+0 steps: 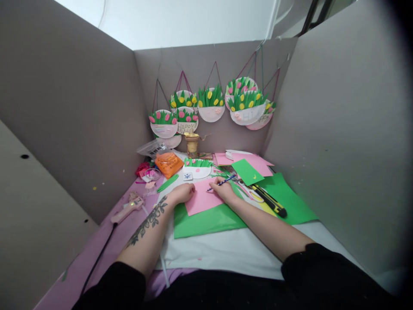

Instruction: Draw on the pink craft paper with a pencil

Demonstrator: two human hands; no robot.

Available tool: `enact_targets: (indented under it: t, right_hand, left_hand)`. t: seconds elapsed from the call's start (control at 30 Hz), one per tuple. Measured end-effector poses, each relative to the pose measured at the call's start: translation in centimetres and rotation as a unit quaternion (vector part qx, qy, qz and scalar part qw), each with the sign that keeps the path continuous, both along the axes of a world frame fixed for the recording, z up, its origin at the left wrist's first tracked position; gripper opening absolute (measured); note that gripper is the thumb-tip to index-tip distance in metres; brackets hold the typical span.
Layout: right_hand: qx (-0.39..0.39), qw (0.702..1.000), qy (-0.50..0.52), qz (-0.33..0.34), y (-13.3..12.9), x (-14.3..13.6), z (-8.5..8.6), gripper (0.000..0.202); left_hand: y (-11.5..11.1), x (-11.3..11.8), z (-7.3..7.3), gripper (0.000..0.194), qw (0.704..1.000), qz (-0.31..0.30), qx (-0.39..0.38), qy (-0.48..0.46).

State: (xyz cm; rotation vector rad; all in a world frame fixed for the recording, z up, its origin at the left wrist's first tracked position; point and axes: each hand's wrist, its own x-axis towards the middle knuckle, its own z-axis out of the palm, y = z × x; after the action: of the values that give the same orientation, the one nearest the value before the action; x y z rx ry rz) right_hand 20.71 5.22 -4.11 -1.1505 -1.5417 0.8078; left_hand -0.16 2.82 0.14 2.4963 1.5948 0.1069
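head-worn view, looking forward and down over both hands (204, 192).

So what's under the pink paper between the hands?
Green paper sticks out from under the pink paper, along the edge nearest the person. The pink paper and the left hand cover the rest, so I can't tell what else is there.

White cloth (219, 254) lies bare between the forearms, open to a hand. On the right, the cutter (269, 200) and scissors (254, 193) block the way; on the left, the glue gun (128, 209) and its cord do.
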Motion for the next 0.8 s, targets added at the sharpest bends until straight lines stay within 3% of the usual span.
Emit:
enact_targets:
  t: [0.37,0.63,0.8]
  right_hand:
    - [0.012,0.999,-0.02,0.037,-0.13,-0.33,-0.08,0.027]
    - [0.015,0.999,-0.031,-0.015,-0.12,-0.23,0.05,0.026]
    - [0.019,0.999,-0.038,0.013,-0.25,-0.33,0.13,0.026]
  left_hand:
    - [-0.11,0.1,0.08,0.027,1.0,0.005,-0.008,-0.004]
    - [-0.24,0.15,0.28,0.027,1.0,0.001,-0.004,0.006]
    - [-0.25,0.17,0.26,0.026,1.0,0.002,-0.004,0.006]
